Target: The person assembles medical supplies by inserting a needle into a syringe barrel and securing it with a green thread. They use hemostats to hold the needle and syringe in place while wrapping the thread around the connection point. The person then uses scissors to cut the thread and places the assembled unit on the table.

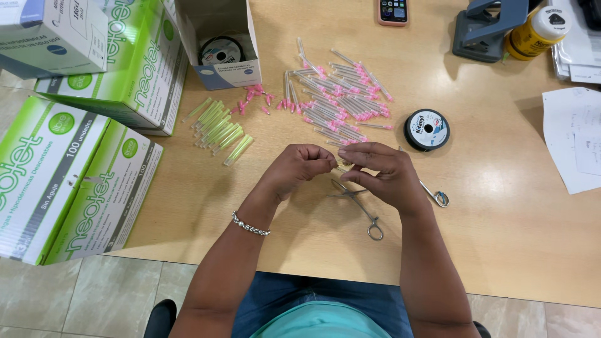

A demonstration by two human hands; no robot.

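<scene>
My left hand [299,168] and my right hand [385,174] meet fingertip to fingertip over the wooden table [501,206]. Between them they pinch a small thin piece [343,165], too small to make out. A silver bracelet [250,225] circles my left wrist. Metal forceps with ring handles [360,203] lie on the table just under my hands. A second ring handle [438,197] pokes out from beside my right hand. Beyond my hands lies a heap of clear capped needles with pink hubs [341,100].
Pale green caps [219,128] lie in a pile at the left, loose pink hubs [253,100] beside them. A black thread spool [427,129] sits right of the heap. Green and white cartons [94,156] fill the left. An open box [222,47], phone [393,11], hole punch [485,28], yellow bottle [535,31] and papers [576,138] line the back and right.
</scene>
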